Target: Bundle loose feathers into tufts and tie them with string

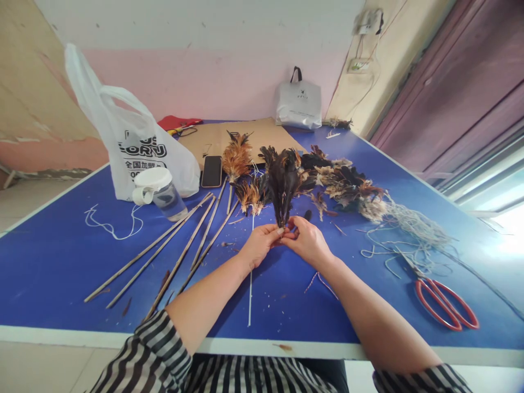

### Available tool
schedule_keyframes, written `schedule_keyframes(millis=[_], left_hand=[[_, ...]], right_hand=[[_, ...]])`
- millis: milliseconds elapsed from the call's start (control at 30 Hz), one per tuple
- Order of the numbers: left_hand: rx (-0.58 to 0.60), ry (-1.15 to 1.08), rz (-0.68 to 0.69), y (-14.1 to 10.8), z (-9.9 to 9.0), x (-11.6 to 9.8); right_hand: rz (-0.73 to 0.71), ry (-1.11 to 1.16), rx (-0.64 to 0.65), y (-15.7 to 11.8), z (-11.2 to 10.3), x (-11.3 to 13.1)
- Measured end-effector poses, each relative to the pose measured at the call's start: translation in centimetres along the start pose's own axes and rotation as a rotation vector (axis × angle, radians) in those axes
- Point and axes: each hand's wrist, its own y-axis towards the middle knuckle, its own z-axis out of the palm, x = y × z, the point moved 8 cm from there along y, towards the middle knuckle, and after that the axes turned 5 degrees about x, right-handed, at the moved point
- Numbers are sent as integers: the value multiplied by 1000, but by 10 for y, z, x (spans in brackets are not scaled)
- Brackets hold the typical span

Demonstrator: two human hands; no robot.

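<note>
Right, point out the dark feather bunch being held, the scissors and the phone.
Dark feather bunch point(283, 183): head view, on the middle of its black feathers.
Scissors point(424, 279): head view, where the red handles meet near the pivot.
Phone point(212, 171): head view, on its dark screen.

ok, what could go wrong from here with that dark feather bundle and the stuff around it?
1. Left hand and right hand hold the dark feather bundle only at its narrow base; feathers could splay or slip if that pinch loosens.
2. The red-handled scissors lie with their blades by loose strands of the pale cord tangle; lifting them might snag it.
3. The white-lidded clear cup stands near the bamboo-like sticks; dragging those might knock it.
</note>
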Motion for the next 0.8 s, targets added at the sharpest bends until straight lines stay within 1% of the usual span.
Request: schedule_keyframes(millis=[100,200,333,400,533,567,633,700,733,800], left_hand=[[-14,104,51,1,-4,-2],[-35,269,111,1,-7,-6],[9,406,126,1,-3,-5],[42,480,141,0,0,-5],[80,611,176,-1,4,-8],[78,620,165,0,2,-7],[63,621,112,1,-2,-3],[45,614,52,2,-6,1],[34,606,31,3,-9,2],[-1,584,13,4,-14,1]], right_hand=[[-22,70,22,2,0,1],[-36,225,61,5,0,-1],[102,599,54,6,1,-15],[141,756,43,5,4,-17],[179,898,24,5,7,-18],[212,956,-4,5,5,-22],[289,1123,-111,6,-5,-36],[337,1311,-279,6,-23,-57],[333,1383,-361,6,-34,-68],[337,1479,-523,5,-54,-93]])
